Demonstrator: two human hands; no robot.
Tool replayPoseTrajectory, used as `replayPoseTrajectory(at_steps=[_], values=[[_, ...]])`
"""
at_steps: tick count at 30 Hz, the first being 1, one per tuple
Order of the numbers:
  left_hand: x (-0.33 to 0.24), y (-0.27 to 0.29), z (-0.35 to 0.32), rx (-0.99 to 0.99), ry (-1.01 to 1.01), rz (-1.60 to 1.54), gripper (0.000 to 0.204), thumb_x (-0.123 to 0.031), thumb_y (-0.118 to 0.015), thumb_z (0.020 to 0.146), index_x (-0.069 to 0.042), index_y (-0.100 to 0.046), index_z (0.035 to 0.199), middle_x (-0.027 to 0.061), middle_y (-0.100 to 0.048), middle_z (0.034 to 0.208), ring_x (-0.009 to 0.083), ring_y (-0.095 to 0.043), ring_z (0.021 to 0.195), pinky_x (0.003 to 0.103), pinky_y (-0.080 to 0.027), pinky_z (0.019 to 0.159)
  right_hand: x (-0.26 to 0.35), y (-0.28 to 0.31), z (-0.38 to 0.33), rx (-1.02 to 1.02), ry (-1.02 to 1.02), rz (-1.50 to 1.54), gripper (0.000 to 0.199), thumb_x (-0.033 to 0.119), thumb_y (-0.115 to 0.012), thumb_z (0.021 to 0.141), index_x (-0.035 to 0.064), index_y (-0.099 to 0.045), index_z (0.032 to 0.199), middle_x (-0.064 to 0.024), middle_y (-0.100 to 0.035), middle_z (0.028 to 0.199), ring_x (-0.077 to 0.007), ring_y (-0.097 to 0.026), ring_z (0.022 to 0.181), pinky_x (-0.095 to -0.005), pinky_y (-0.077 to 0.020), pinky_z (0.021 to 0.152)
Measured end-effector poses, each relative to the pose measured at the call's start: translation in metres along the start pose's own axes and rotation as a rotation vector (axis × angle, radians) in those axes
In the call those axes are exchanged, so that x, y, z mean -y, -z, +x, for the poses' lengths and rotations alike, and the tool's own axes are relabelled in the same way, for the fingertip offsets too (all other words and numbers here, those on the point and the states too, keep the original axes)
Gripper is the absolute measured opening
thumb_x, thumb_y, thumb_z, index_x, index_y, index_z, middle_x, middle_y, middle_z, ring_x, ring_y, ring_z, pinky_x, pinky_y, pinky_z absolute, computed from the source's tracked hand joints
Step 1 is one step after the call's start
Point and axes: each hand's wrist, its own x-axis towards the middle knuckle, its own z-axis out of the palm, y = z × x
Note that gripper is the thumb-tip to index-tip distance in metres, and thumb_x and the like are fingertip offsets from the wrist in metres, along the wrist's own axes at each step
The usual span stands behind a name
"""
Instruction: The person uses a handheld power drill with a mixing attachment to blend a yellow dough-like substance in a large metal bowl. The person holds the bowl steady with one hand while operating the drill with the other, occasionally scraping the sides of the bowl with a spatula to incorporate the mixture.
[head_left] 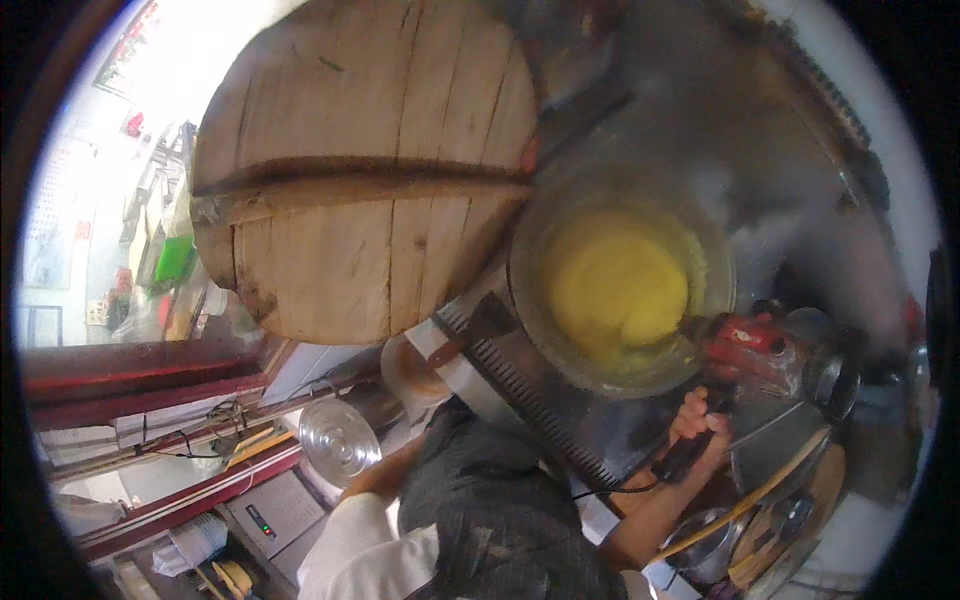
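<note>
My right hand [700,425] is wrapped around the black handle of a red handheld power mixer [755,345]. The mixer's front end reaches over the right rim of a large round metal pot [530,300]. A thick yellow mixture [625,285] fills the pot's middle, heaped and swirled, with haze around it. Whatever attachment the mixer carries cannot be made out. My left forearm [388,475] shows beside my dark apron [480,490], but the left hand itself is hidden.
A big round wooden lid [310,250] with a crossbar stands left of the pot. Near my left arm are a clear round lid [340,440] and a bowl [410,370]. A long wooden stick [750,500] lies right of my right forearm. A power cord [610,490] trails from the handle.
</note>
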Motion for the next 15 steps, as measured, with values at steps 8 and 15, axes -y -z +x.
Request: replayPoseTrajectory(at_steps=[8, 15], values=[[-0.014, -0.011, 0.022, -0.002, 0.026, 0.028, 0.033, -0.013, -0.054, 0.080, -0.004, -0.052, 0.112, 0.0170, -0.059, 0.096, 0.0302, -0.057, 0.088, 0.040, -0.045, 0.075, -0.013, -0.010, 0.017, 0.066, -0.146, 0.043, 0.041, -0.002, -0.055, 0.068, -0.0012, -0.039, 0.107, -0.0080, -0.046, 0.084, -0.0156, -0.048, 0.062, -0.0284, -0.0432, 0.055], [-0.002, -0.002, -0.008, 0.070, 0.037, 0.067, 0.035, -0.013, -0.055, 0.080, -0.004, -0.051, 0.114, 0.0185, -0.058, 0.098, 0.0322, -0.057, 0.090, 0.041, -0.044, 0.076, -0.018, -0.016, 0.064, 0.116, -0.219, 0.012, 0.042, 0.000, -0.057, 0.070, -0.0001, -0.038, 0.108, -0.0077, -0.045, 0.084, -0.0137, -0.048, 0.062, -0.0263, -0.0433, 0.054]])
